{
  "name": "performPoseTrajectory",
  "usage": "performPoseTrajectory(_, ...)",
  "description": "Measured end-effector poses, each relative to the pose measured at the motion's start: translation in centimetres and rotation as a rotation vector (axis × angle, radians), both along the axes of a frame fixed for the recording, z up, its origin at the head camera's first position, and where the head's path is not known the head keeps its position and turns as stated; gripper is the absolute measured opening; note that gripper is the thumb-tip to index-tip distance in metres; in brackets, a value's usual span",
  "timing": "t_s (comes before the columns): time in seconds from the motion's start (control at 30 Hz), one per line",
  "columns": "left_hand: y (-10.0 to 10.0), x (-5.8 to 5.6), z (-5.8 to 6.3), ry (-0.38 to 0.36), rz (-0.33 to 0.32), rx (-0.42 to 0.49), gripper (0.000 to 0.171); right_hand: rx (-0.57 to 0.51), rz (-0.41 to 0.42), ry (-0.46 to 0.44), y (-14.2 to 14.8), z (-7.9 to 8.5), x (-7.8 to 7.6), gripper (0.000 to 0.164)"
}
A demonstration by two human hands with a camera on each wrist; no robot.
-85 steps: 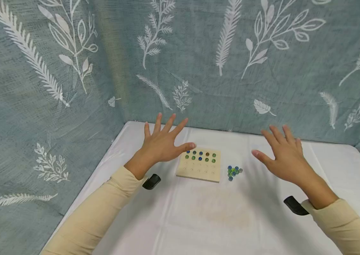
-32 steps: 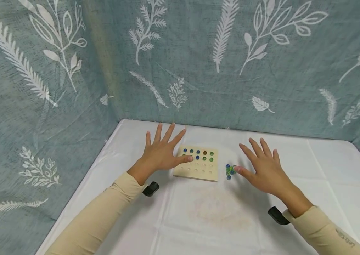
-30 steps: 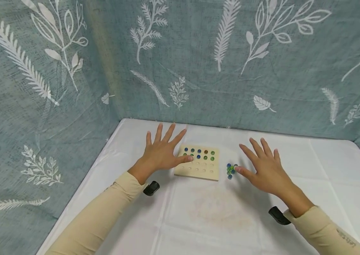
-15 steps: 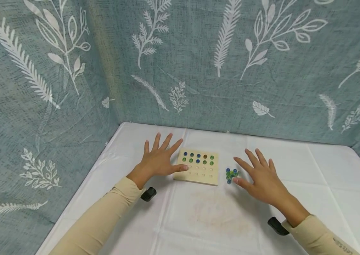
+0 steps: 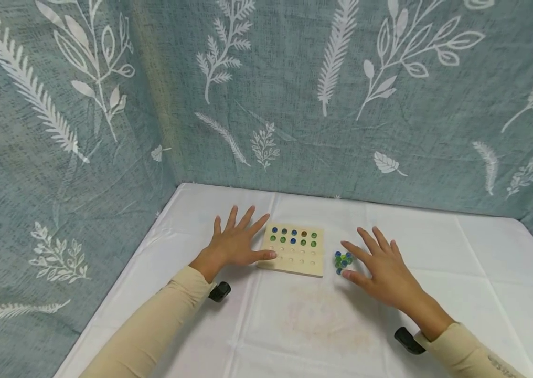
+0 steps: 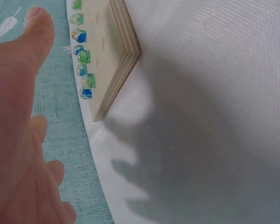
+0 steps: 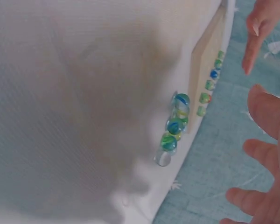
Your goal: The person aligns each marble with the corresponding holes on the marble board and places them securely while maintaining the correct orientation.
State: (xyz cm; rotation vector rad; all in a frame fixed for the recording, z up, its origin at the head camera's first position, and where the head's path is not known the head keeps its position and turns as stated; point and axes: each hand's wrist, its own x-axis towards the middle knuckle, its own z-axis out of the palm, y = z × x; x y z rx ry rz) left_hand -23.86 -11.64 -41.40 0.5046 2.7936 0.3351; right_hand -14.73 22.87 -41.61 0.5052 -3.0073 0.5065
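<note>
A pale wooden board (image 5: 290,265) with rows of round hollows lies on the table. Its two far rows hold glass marbles (image 5: 293,241), mostly green and blue with one brownish; the two near rows show bare hollows. Just right of the board sits a small cluster of loose marbles (image 5: 343,261), blue, green and clear. My left hand (image 5: 234,244) hovers at the board's left side, fingers spread, thumb over its near left part. My right hand (image 5: 382,270) is held above the table beside the cluster, fingers spread, thumb tip close to the nearest marble. Both hands hold nothing.
A white cloth (image 5: 313,336) covers the table, with a faint brownish stain in front of the board. Blue-grey curtains (image 5: 290,94) with white leaf prints stand behind and to the left. A black wrist device (image 5: 220,292) sits at my left cuff, another (image 5: 409,340) at the right.
Both hands have come lower and nearer; the right hand has also moved left to the loose marbles. Board and marbles stay in place, and the fingers remain spread.
</note>
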Motion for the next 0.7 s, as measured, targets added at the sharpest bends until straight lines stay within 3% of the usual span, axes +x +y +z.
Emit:
performPoseTrajectory(0.27,-0.3,-0.3,-0.8,-0.052,-0.001,-0.017,0.098,-0.005,0.023,0.033,0.1,-0.9,0.1,0.053)
performPoseTrajectory(0.7,-0.7,-0.9,-1.5,-0.109,-0.014,-0.028,0.101,0.008,0.130,0.071,0.4,-1.9,-0.8,0.039)
